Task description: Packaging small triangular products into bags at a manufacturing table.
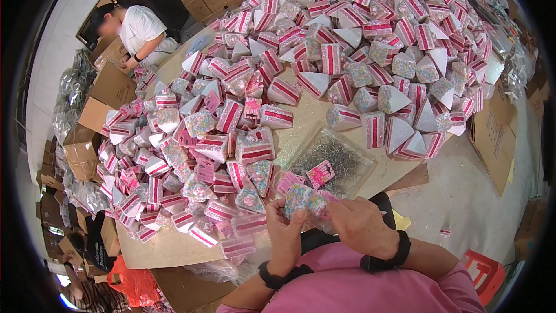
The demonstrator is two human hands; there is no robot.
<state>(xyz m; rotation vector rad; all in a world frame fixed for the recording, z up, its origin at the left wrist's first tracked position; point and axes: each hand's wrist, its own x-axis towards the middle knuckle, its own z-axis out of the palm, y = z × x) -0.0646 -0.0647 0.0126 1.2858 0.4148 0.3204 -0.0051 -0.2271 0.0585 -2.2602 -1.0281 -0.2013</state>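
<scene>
left hand [285, 227]: fingers curled, thumb pinching the near-left edge of the wedge packet [305, 199]; keep that pinch low so the sprinkle-patterned face stays in view
right hand [360, 223]: closed over the packet's right side, fingertips under it; whether anything small sits in this hand, I cannot tell
wedge packet: held between both hands, near centre, just above your lap and clear of the board [168, 250]; looks soft in its clear wrap, so grip the edges, don't squash the face
pink tag [320, 173]: lies on the tray just far of your hands; short reach, no need to lean
tray of pins [335, 161]: clear, shallow, full of thin metal bits, right of centre; pick from the near edge, go slow; likely sharp
pile [341, 46]: pink-striped and white wedges heaped far and left; nearest ones almost touch your left wrist; keep the elbow in or you'll knock them off
co-worker [136, 29]: far left, white shirt, at cardboard boxes [110, 90]; well apart from you
</scene>
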